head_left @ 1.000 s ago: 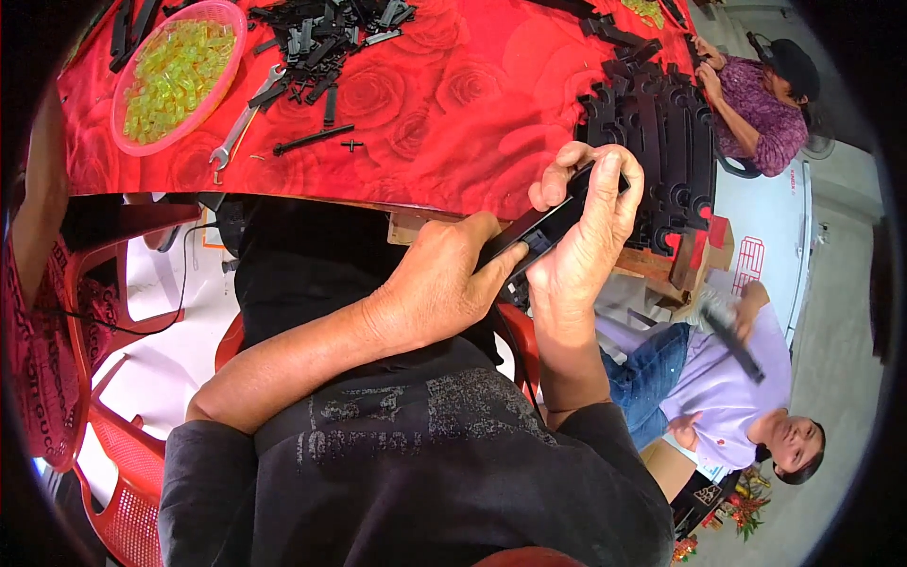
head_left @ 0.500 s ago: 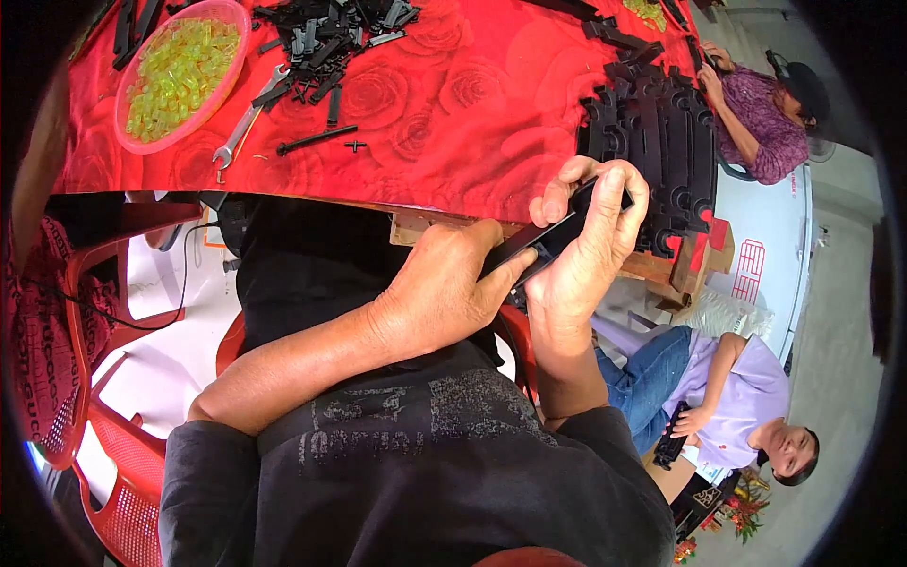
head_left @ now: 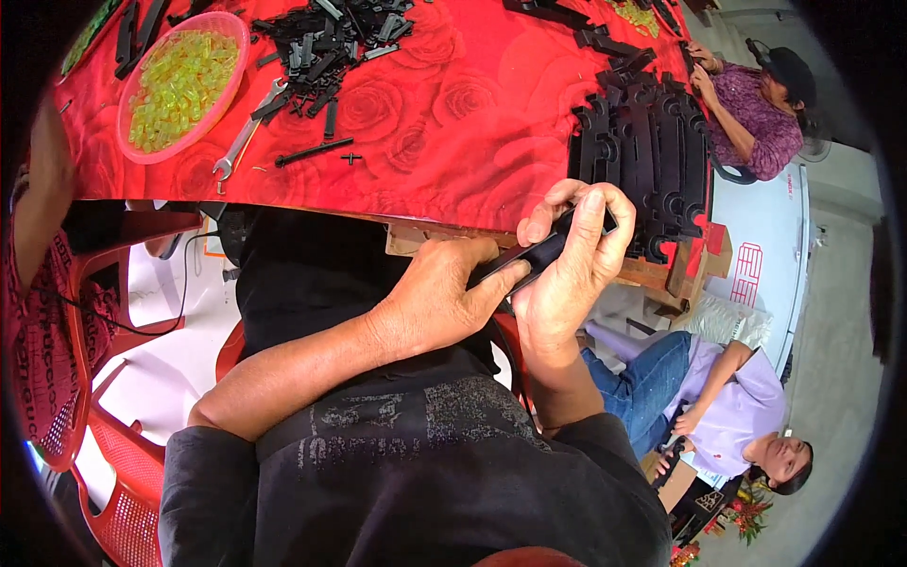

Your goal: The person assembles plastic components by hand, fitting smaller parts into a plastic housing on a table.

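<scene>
Between my two hands, just off the table's front edge, is a long black plastic part, tilted up to the right. My left hand grips its lower end, with the thumb pressed along it. My right hand wraps round the upper end, fingers curled over the top and thumb along the side. The fingers hide much of the part. Right behind my right hand lies a stack of black plastic parts with curved notches.
On the red cloth lie a pink basket of yellow-green pieces, a wrench, a black rod, a small black cross piece and a pile of small black parts. Red chairs stand left; two people sit right.
Both hands have shifted slightly left and down with the black part, still gripping it. At the right, the seated person in lilac has moved a hand on a dark object.
</scene>
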The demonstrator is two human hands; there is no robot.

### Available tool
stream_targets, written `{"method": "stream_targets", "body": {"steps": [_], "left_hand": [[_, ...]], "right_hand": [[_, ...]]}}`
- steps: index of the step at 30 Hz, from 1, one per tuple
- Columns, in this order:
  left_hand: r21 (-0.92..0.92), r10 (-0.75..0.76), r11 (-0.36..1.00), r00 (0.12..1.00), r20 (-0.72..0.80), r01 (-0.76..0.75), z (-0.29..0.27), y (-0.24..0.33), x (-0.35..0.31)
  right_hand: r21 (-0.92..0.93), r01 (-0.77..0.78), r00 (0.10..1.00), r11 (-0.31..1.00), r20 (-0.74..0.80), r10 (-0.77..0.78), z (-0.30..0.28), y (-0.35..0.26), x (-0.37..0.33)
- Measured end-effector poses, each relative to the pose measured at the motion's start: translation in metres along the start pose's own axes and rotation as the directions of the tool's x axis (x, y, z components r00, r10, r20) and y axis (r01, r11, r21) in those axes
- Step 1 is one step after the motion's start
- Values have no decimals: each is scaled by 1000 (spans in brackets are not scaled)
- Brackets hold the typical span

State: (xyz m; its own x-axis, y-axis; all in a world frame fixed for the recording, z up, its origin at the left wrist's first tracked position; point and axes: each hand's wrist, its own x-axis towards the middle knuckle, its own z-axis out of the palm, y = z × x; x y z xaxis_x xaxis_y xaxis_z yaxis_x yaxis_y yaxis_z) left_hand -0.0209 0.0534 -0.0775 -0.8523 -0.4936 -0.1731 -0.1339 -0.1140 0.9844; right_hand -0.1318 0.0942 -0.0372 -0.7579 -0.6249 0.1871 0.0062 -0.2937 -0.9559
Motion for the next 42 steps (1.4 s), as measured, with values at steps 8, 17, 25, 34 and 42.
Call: {"method": "stream_targets", "body": {"steps": [8,17,25,34,42], "left_hand": [[-152,50,987,998,-43,-56,7,-7,3],[-179,-20,984,1000,-24,16,1,4,6],[-261,-30,965,999,-31,21,4,-1,6],[-346,-45,937,999,9,45,-2,0,0],[-381,-156,912,987,26,154,5,-6,2]], "right_hand": [[-44,41,999,998,18,-40,-3,4,-1],[-75,85,995,994,62,-80,-2,8,-2],[-119,217,967,969,160,-197,-1,7,-4],[-229,310,921,923,314,-231,0,6,-11],[-148,198,961,969,223,-162,-3,13,-10]]}}
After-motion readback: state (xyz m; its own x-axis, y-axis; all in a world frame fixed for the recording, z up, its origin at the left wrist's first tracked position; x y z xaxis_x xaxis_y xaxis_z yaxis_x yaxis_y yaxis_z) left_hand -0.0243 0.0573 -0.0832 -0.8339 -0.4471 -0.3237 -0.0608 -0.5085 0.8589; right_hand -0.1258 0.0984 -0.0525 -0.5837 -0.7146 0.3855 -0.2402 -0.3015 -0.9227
